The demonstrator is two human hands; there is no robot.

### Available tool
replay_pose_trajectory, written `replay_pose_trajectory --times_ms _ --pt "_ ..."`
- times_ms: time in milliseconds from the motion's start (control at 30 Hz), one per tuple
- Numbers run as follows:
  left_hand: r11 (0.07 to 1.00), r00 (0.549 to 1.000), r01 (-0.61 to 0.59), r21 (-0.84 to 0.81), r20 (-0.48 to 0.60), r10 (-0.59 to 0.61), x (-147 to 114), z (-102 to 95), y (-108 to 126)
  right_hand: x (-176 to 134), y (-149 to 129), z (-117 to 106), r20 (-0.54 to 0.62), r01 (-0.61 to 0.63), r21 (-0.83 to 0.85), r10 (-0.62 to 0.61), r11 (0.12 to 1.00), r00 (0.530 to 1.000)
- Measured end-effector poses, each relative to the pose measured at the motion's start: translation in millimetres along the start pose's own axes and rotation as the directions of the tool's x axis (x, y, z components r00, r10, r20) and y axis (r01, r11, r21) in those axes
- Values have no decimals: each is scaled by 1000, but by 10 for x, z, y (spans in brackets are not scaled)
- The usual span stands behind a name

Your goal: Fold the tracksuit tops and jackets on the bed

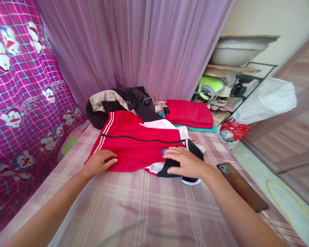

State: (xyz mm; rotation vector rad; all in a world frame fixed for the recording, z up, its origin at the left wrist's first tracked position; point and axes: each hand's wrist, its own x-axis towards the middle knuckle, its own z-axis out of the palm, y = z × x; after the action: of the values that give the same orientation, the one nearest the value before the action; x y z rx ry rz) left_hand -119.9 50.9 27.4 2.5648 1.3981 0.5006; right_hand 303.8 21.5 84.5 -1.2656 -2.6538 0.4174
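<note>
A red zip-up jacket (134, 151) lies spread sideways on the checked cloth (134, 209), its dark zip running left to right. White stripes mark its hem at the left; the sleeves are black and white. My left hand (100, 163) rests on the near hem corner, fingers curved loosely and thumb apart. Over the black sleeve near the round blue badge lies my right hand (185, 160), fingers stretched out and thumb spread. Part of the sleeve is hidden beneath it.
Behind the jacket are a heap of dark and beige clothes (105, 99) and folded red garments (189, 115). A phone (240, 187) lies near the right edge. A rack (247, 80) and a white bag (269, 99) stand beyond; curtains (144, 48) border the back.
</note>
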Motion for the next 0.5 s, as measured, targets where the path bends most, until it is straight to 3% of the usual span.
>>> replay_pose_trajectory --times_ms 67,200,400,500 --pt "997 994 -65 -33 82 68 -90 13 12 53 -128 206 168 17 4 -18 1000 986" --pt "996 982 -89 -14 167 90 -284 14 -44 12 -111 388 161 -46 65 35 997 986" --pt "994 981 -81 -67 172 92 -311 -34 31 -78 -186 191 247 -102 107 73 989 966" --pt "990 967 -98 -106 224 119 -289 -133 122 -114 -284 106 290 -93 80 66 992 955"
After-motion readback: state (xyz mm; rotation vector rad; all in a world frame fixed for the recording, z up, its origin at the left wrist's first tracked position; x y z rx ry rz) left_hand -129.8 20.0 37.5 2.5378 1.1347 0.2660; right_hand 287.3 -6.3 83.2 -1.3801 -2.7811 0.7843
